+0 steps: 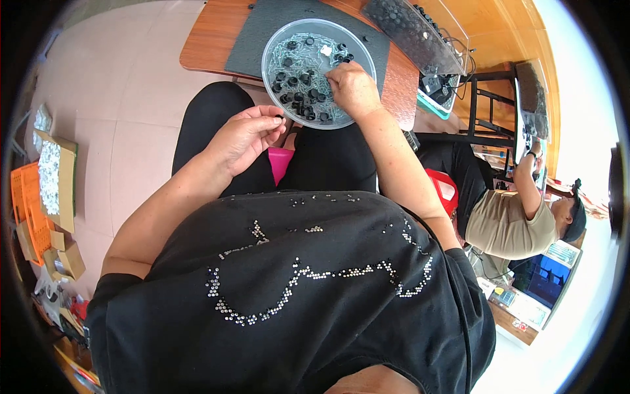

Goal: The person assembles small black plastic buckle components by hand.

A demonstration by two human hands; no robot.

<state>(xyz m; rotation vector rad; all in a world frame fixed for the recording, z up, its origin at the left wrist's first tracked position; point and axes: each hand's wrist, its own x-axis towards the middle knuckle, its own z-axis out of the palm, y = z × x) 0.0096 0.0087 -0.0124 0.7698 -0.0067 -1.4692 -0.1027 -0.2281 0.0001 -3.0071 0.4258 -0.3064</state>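
A round clear plastic basin (270,41) stands at the table's near edge and slightly overhangs my lap. Many thin silvery screws (318,64) lie in it, with several small black round caps (293,81) scattered among them and a small white piece (326,50). Just outside its near left rim, my left hand (246,138) pinches a small black round cap (280,117) between thumb and forefinger. My right hand (354,90) reaches over the right rim, fingertips drawn together down at the screws. Whatever those fingertips hold is hidden.
Under the basin lies a dark grey mat (252,39) on the brown wooden table (209,39). A clear bin of black parts (420,33) sits at the far right, above a white-and-green tray (438,98). Another person (512,217) works at right. Boxes (62,171) stand at left.
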